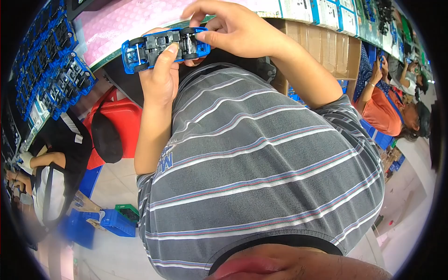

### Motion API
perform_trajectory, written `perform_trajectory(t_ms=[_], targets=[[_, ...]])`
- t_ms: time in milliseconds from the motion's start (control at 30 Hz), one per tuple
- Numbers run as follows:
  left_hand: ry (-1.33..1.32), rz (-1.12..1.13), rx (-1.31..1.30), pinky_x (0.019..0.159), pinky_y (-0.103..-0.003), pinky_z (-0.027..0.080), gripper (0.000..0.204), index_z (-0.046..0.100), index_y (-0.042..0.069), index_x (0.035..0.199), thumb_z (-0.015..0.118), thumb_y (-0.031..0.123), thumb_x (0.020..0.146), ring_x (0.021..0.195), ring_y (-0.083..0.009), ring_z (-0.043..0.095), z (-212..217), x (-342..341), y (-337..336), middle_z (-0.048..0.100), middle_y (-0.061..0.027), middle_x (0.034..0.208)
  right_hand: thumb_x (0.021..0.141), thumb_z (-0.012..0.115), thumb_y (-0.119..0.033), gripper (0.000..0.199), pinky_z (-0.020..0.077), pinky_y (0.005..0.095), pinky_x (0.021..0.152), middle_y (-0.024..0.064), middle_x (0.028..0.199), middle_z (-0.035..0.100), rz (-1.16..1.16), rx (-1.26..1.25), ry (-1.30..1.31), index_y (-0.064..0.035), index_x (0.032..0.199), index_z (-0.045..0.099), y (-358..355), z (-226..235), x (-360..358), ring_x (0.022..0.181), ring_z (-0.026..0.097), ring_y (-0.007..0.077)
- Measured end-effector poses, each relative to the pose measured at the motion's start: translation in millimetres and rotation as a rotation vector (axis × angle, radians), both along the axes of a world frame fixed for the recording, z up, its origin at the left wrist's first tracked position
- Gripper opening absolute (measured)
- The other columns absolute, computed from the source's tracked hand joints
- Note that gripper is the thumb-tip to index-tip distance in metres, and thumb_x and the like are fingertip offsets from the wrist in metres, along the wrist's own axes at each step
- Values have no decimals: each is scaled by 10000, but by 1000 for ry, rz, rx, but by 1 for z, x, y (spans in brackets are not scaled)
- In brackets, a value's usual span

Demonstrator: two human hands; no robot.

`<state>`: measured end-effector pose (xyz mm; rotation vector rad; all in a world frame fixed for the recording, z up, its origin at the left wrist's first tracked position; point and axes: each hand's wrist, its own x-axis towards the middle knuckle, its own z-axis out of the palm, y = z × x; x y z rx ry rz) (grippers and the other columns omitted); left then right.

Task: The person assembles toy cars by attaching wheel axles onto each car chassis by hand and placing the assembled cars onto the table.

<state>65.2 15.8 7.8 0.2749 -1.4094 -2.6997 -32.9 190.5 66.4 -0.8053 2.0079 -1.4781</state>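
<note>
A blue toy car (pixel 154 49) lies upside down in my hands, its black underside and wheels facing me. My left hand (pixel 161 77) holds it from below, thumb pressed on the chassis near the middle. My right hand (pixel 228 25) comes from the right and pinches the car's right end by the wheels. Both hands are raised in front of the workbench edge, above my grey striped shirt (pixel 261 158).
A pink foam sheet (pixel 126 21) covers the bench. Trays of blue toy cars (pixel 51 70) stand at the left. A red stool (pixel 116 121) is below. One person sits at the left (pixel 56 172), another in orange at the right (pixel 387 112). Blue crates (pixel 116 221) rest on the floor.
</note>
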Motion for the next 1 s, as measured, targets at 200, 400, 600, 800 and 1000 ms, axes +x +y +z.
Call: perform_trajectory(t_ms=[200,400,600,800,1000], targets=[[21,-12,4,634,-335,528,354,489,-32,1223,557,88,896,751,-234,637,1,3,-1,634,-173,972,863,665,-32,359,544,341,733,188,1124,589,81,33,-530,-14,1204,557,-1,5,-11,805,640,255],[22,-1,-8,647,-346,535,368,491,-38,1223,578,70,882,760,-232,636,2,4,2,628,-172,983,796,659,11,185,574,257,649,69,849,685,69,79,-245,26,980,656,-2,-11,-7,727,673,116],[23,-2,55,594,-317,551,349,504,-11,1212,625,22,887,766,-194,652,-3,7,1,636,-129,972,783,669,5,155,568,262,642,96,826,692,73,128,-241,32,933,645,-5,-12,-3,705,665,118],[3,-69,57,642,-334,540,379,484,-12,1282,577,86,928,824,-238,669,-7,5,-2,650,-161,1057,880,612,62,223,534,286,868,92,1000,654,37,39,-339,46,1101,591,-1,-31,-1,958,644,135],[7,-3,94,786,-347,558,397,489,19,1309,612,70,935,988,-223,659,-7,9,-4,637,-121,1131,855,770,-148,605,547,313,853,133,1133,654,108,75,-126,12,1362,482,2,-5,8,1017,656,198]])
